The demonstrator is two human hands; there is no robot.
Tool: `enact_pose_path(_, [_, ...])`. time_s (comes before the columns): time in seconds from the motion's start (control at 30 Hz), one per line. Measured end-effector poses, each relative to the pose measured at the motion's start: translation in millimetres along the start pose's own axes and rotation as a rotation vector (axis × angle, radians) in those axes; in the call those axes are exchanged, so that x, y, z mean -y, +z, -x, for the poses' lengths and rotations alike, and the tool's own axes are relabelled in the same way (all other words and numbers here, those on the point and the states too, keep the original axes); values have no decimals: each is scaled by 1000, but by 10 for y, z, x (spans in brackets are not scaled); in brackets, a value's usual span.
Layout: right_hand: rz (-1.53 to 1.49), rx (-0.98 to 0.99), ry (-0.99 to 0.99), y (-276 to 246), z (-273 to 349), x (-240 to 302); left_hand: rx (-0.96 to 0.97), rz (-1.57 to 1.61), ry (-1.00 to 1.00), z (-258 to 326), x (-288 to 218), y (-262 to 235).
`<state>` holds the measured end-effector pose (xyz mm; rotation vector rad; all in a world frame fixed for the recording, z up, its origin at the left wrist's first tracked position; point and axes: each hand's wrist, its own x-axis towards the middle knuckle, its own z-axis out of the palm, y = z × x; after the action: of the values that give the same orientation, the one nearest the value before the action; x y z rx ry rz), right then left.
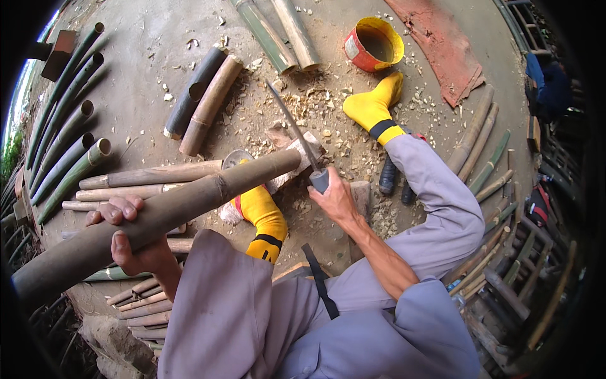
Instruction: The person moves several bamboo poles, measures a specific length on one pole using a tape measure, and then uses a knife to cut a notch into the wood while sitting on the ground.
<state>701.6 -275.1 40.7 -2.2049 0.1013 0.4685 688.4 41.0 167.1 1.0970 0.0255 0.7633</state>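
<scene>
My left hand is wrapped round a thick brown bamboo pole. The pole slants from the lower left up to the middle, across my left leg. Its far end lies by a pale block, which is partly hidden under it. My right hand grips the grey handle of a long, narrow-bladed tool. Whether it is a saw or a knife I cannot tell. The blade runs up and leftward just past the pole's far end; whether it touches is unclear. Yellow socks cover my feet on either side.
Two short bamboo pieces lie ahead to the left, with wood chips around. Further off stand a yellow-and-red bucket and a red sheet. Bamboo poles line the left; more poles lie right. Dark-handled tools rest by my right leg.
</scene>
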Motion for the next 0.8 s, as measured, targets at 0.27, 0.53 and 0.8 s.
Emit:
enact_pose_path(0.27, [24, 80, 118, 135, -127, -233, 263, 79, -13, -71, -14, 9])
enact_pose_path(0.53, [-176, -204, -191, -140, 103, 298, 368, -6, -15, -131, -51, -58])
enact_pose_path(0.8, [27, 95, 6, -6, -35, -27, -404, -193, -61, -142, -103, 501])
